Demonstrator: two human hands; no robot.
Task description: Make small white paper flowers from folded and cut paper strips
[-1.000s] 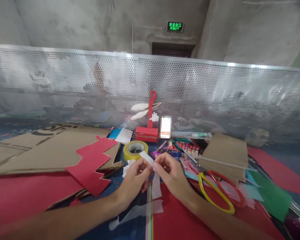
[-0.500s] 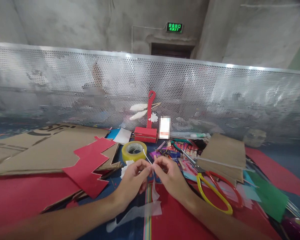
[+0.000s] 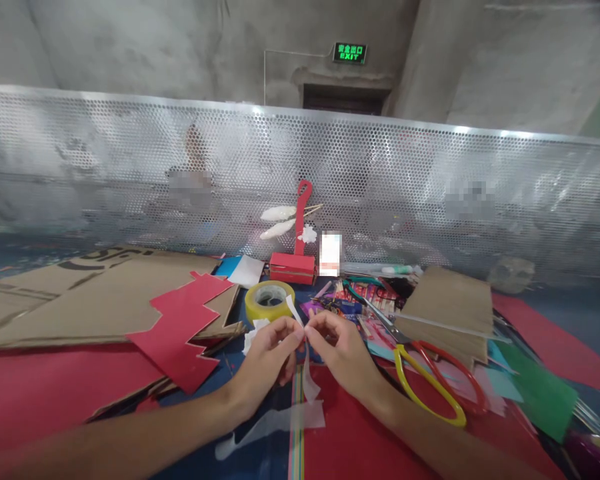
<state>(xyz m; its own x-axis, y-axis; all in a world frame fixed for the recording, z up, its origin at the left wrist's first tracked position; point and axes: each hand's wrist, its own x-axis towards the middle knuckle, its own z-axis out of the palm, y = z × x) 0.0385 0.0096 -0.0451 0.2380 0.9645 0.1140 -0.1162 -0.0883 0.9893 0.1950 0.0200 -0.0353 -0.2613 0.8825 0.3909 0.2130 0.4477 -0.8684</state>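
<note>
My left hand (image 3: pixel 274 347) and my right hand (image 3: pixel 336 343) meet fingertip to fingertip at the centre, both closed in a pinch. Between them runs a narrow white paper strip (image 3: pixel 309 380), thin like tissue; its upper end pokes up above the fingers and its tail hangs below them. A translucent whitish strip (image 3: pixel 270 425) lies flat beneath, across the dark table and the edge of a stack of coloured paper (image 3: pixel 296 447). Just beyond my left hand sits a roll of yellow tape (image 3: pixel 253 310), with crumpled white paper (image 3: pixel 253 333) beside it.
Scissors (image 3: pixel 425 387) with yellow and red handles lie right of my right hand. Cardboard (image 3: pixel 105 300) and red zigzag-cut paper (image 3: pixel 180 327) cover the left side. A red cardboard stand (image 3: pixel 293 268) with white shapes stands ahead, before a perforated metal screen (image 3: pixel 405 187).
The strip's upper end has turned and now looks wider above my fingertips. Both hands stay pinched in almost the same place.
</note>
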